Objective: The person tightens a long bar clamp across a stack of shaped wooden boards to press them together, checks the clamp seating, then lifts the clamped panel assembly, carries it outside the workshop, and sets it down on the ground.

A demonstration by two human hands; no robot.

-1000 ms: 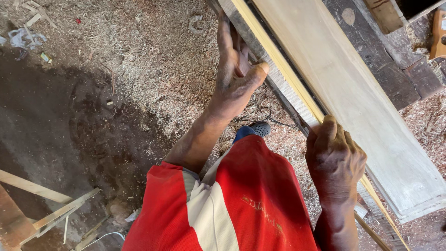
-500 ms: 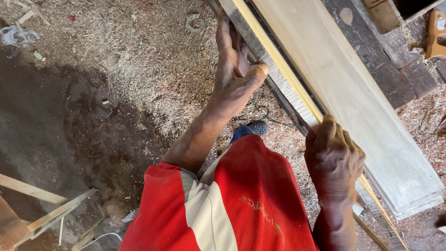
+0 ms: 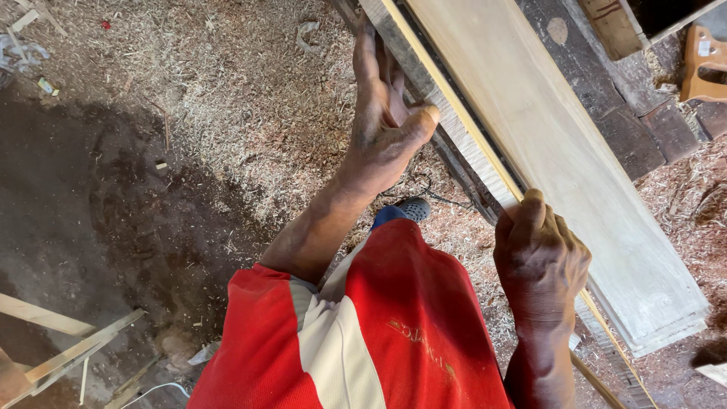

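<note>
Head view looked straight down on a thin yellowish wooden strip (image 3: 462, 113) that lay along the near edge of a wide pale plank (image 3: 560, 159). Its long axis ran on a diagonal, from the top middle of the frame down toward the lower right corner, parallel to the plank. The right hand (image 3: 541, 265) was closed in a fist around the strip's lower part, thumb pointing up along it. The left hand (image 3: 386, 121) was spread wide further up, fingers stretched along the dark bench edge (image 3: 454, 163) and the thumb tip pressed against the side just below the strip.

The plank rested on dark, weathered bench timbers (image 3: 613, 113). A hand saw's wooden handle (image 3: 700, 72) lay at the upper right, well apart from both hands. Below the bench the earth floor (image 3: 189, 136) was strewn with pale sawdust and shavings, with a bare dark patch at the left. Loose light wooden battens (image 3: 68, 348) lay at the lower left. A red and white garment (image 3: 363, 333) filled the bottom centre, with a dark shoe (image 3: 413, 208) just above it.
</note>
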